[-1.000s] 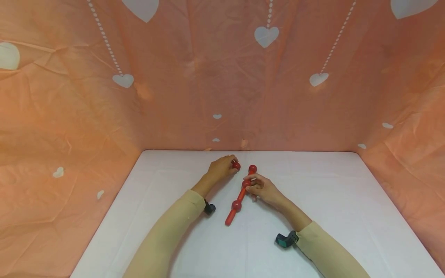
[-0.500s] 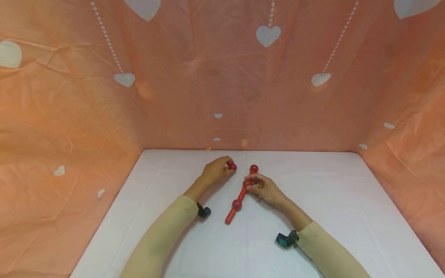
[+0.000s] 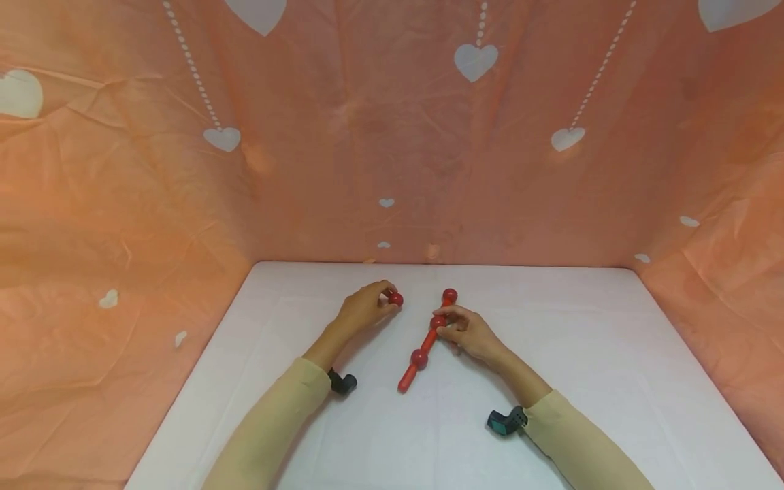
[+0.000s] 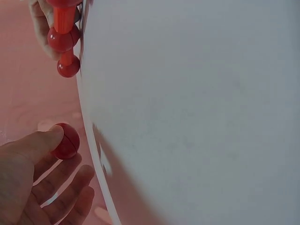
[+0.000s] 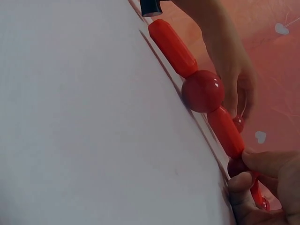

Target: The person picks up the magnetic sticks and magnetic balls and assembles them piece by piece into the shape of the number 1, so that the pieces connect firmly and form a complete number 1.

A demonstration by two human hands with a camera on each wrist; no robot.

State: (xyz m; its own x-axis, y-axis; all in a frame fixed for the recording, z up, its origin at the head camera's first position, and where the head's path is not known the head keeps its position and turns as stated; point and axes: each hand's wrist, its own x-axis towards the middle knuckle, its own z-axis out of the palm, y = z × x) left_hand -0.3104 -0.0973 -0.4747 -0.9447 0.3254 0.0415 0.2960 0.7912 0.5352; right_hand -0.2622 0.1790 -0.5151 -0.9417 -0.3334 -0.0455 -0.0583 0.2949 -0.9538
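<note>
My left hand (image 3: 363, 306) pinches a single dark red ball (image 3: 396, 299) between thumb and fingertips, a little left of the table's middle. In the left wrist view a thin seam line runs across that ball (image 4: 66, 141). My right hand (image 3: 471, 333) grips a red rod of alternating balls and orange-red sticks (image 3: 430, 340) at its middle ball. The rod slants from a ball (image 3: 450, 295) at its far end to a bare stick (image 3: 407, 378) at its near end. In the right wrist view, thumb and fingers partly cover the gripped ball (image 5: 236, 168).
Both hands work above a white table (image 3: 582, 340). Orange cloth (image 3: 392, 136) printed with pale hearts stands behind and at both sides. Black wrist cameras (image 3: 343, 382) hang below each sleeve cuff.
My left hand has drawn back to the left with the ball, widening the gap from the rod. The right hand holds the rod almost unmoved.
</note>
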